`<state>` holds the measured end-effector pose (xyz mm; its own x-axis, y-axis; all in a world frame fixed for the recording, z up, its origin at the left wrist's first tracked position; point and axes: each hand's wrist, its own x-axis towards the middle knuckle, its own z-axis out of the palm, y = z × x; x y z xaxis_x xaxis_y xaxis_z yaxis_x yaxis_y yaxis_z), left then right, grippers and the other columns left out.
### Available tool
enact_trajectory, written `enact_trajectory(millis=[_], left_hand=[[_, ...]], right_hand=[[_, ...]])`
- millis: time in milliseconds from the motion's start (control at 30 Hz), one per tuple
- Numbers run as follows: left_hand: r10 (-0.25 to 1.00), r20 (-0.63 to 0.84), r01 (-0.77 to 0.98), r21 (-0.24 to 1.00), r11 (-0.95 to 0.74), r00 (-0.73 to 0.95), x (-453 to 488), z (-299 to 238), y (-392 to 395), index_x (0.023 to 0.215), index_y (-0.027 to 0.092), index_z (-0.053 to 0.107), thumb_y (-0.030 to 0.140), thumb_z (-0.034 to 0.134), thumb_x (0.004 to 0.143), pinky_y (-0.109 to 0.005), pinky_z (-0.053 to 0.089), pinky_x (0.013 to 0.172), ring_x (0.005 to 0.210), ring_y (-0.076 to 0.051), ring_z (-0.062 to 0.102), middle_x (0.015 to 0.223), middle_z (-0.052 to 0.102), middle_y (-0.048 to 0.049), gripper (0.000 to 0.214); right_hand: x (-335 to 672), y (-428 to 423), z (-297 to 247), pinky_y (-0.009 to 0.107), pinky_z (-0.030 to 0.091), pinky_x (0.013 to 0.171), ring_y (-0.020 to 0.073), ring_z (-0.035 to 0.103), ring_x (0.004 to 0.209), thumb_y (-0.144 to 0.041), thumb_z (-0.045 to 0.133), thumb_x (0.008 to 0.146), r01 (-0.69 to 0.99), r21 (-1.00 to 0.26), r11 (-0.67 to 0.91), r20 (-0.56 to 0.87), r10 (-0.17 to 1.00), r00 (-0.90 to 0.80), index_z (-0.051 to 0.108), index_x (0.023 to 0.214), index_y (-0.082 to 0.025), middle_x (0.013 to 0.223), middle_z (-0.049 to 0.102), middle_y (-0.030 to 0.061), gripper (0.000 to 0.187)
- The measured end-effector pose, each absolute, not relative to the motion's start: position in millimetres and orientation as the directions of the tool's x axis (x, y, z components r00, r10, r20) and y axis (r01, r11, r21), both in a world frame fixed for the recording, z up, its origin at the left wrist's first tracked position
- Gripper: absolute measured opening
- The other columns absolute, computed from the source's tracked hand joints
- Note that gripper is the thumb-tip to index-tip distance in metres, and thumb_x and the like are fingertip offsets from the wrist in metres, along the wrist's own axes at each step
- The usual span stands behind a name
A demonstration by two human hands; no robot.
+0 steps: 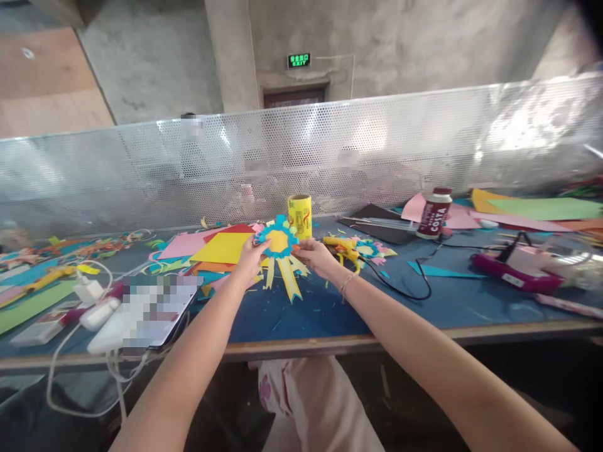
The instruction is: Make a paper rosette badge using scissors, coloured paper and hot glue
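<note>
A paper rosette (pixel 279 241) with a yellow centre, a blue ruffled rim and yellow ribbon tails is held up above the blue table. My left hand (pixel 255 256) pinches its left edge between thumb and fingers. At its right edge, the fingers of my right hand (pixel 315 256) are closed on the rim, with a small orange bit showing near the fingertips. Just behind the rosette stands a yellow roll of tape (pixel 301 215). To the right of my right hand lies a yellow glue gun (pixel 343 248), beside a second paper rosette (pixel 373 249).
Coloured paper sheets (pixel 219 251) and scraps lie behind my left hand. A phone (pixel 162 314) with white cables rests at the front left. A brown Costa bottle (pixel 434 215), a black cord (pixel 426 290) and a purple-red holder (pixel 516 273) are on the right. A perforated metal screen (pixel 330 150) borders the back.
</note>
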<state>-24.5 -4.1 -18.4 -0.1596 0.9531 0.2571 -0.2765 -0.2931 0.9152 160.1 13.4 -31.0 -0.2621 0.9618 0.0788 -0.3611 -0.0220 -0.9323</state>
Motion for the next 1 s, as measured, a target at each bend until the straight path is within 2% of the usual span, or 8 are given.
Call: enact_trajectory(millis=[467, 733, 1000], left_hand=[[0.947, 0.274, -0.242, 0.920, -0.309, -0.167, -22.9, -19.8, -3.3, 0.090, 0.017, 0.058, 0.029, 0.078, 0.057, -0.020, 0.044, 0.055, 0.073, -0.012, 0.059, 0.087, 0.063, -0.0027, 0.040], [0.947, 0.266, -0.224, 0.926, -0.303, -0.177, -21.4, -18.0, -5.7, 0.090, 0.018, 0.057, 0.030, 0.078, 0.057, -0.019, 0.042, 0.053, 0.072, -0.012, 0.058, 0.087, 0.063, -0.0028, 0.040], [0.947, 0.266, -0.227, 0.925, -0.304, -0.181, -19.6, -16.6, -7.1, 0.089, 0.018, 0.058, 0.028, 0.078, 0.057, -0.019, 0.042, 0.054, 0.073, -0.012, 0.059, 0.089, 0.063, -0.0031, 0.040]], right_hand=[[161.5, 14.1, -31.2, 0.021, 0.053, 0.072, 0.0092, 0.065, 0.071, -0.012, 0.080, 0.054, -0.369, -0.929, -0.025, 0.111, 0.933, -0.342, 0.059, 0.075, -0.017, 0.076, 0.066, -0.0015, 0.030], [160.6, 11.7, -27.9, 0.018, 0.052, 0.065, 0.0087, 0.065, 0.066, -0.003, 0.074, 0.057, -0.411, -0.908, -0.078, 0.065, 0.944, -0.323, 0.058, 0.076, -0.017, 0.072, 0.067, -0.0022, 0.029], [161.7, 2.5, -17.9, 0.016, 0.052, 0.056, 0.0086, 0.065, 0.060, 0.003, 0.064, 0.068, -0.460, -0.869, -0.181, 0.003, 0.929, -0.370, 0.054, 0.072, -0.017, 0.065, 0.065, -0.0011, 0.022]])
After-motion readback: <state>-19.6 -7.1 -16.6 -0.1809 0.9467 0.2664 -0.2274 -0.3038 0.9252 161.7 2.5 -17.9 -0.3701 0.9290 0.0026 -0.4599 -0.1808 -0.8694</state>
